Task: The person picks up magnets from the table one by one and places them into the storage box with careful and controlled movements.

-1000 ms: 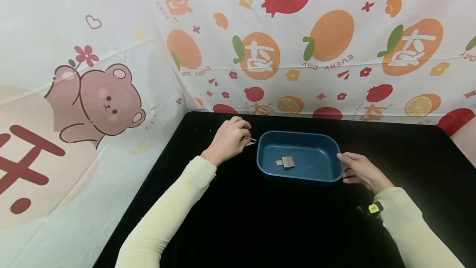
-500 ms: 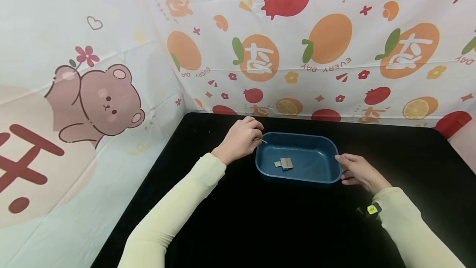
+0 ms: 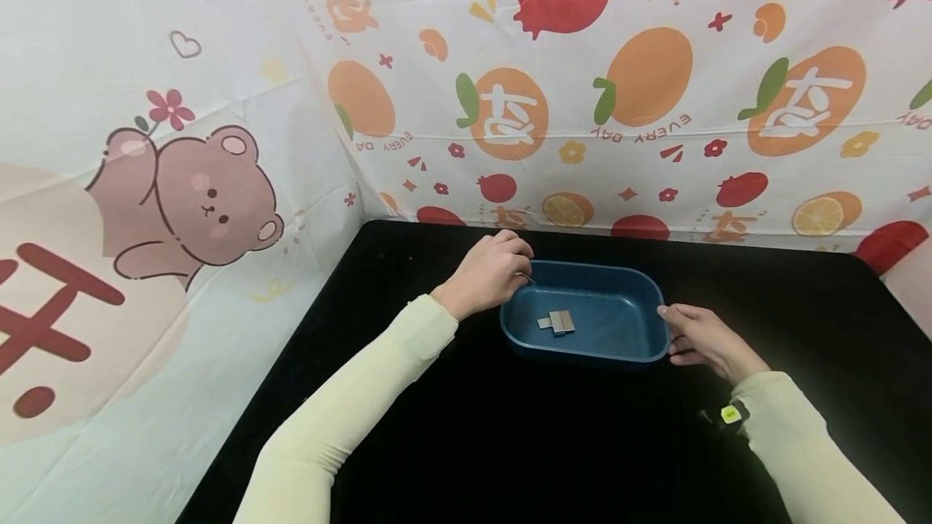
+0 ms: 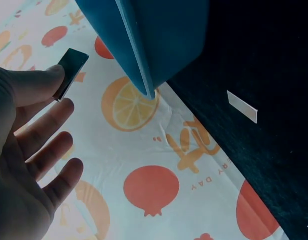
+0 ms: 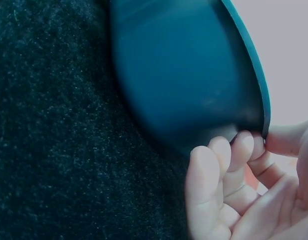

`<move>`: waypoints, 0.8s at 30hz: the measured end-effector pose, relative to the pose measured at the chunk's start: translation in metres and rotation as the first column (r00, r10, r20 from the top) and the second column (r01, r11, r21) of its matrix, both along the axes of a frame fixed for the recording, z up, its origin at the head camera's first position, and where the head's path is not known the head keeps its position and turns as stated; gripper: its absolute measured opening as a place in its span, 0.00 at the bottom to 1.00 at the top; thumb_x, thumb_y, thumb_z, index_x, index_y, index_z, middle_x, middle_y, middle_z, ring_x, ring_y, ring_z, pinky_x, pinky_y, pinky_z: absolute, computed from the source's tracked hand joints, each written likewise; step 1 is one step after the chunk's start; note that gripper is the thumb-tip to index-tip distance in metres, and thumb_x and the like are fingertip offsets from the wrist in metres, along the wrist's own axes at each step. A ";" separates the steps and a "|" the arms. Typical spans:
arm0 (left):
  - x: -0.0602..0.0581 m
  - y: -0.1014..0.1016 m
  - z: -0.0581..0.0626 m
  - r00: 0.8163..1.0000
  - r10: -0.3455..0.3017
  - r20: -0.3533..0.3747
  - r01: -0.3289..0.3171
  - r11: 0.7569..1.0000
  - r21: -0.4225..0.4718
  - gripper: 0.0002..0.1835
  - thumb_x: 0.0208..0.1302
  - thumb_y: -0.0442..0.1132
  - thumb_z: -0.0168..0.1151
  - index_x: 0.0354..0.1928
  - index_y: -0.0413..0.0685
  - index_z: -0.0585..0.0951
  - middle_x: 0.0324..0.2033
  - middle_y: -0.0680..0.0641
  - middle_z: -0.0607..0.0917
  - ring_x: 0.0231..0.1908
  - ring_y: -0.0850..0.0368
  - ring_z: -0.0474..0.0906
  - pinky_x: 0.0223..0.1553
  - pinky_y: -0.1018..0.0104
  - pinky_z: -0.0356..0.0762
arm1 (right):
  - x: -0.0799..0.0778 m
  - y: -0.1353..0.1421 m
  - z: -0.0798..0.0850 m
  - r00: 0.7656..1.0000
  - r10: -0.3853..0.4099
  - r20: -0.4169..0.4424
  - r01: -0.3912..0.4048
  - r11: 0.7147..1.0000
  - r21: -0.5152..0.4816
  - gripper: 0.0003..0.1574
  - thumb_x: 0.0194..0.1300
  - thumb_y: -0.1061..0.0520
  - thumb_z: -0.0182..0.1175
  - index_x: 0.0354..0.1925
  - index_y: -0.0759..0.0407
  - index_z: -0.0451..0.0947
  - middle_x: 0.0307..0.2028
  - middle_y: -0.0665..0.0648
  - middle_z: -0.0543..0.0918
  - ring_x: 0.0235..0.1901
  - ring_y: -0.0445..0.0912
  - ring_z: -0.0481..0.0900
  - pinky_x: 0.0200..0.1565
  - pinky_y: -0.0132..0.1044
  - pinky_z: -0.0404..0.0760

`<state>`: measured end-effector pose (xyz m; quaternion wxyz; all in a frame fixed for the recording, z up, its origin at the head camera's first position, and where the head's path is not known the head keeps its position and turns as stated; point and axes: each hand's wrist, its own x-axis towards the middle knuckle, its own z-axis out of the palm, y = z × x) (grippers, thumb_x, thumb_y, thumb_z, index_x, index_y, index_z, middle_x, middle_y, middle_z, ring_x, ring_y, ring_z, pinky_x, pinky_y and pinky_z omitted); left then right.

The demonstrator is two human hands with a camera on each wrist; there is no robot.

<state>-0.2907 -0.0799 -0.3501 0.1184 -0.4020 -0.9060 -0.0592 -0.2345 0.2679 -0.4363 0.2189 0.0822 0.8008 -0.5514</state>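
Between thumb and fingers my left hand [image 3: 489, 275] pinches a small flat rectangular metal piece [image 4: 72, 73], held up over the left end of a blue plastic tray [image 3: 619, 306]. In the left wrist view the remaining fingers spread loosely below it. Several small silvery flat pieces [image 3: 561, 321] lie in a cluster on the tray floor, left of its middle. My right hand [image 3: 708, 340] grips the tray's right end, thumb at the rim and fingers curled under the outer wall, as the right wrist view also shows.
Another small light rectangular piece [image 4: 242, 106] lies on the black cloth-covered table [image 3: 510, 443], seen in the left wrist view beyond the tray. A white fruit-print cloth [image 3: 568, 87] hangs behind the table, and a bear-print cloth [image 3: 211, 200] on the left.
My left hand has moved right, carrying the metal piece from beside the tray to over its left end. My right hand stays on the tray, and the cluster inside looks the same.
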 end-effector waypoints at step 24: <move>0.005 -0.003 -0.005 0.999 -0.016 0.048 0.017 1.000 -0.019 0.07 0.58 0.44 0.61 0.36 0.56 0.86 0.48 0.54 0.81 0.52 0.58 0.69 0.47 0.65 0.70 | 0.003 0.001 0.004 0.999 0.026 0.030 -0.022 0.991 -0.132 0.25 0.64 0.37 0.48 0.45 0.55 0.70 0.27 0.50 0.79 0.26 0.40 0.79 0.34 0.35 0.82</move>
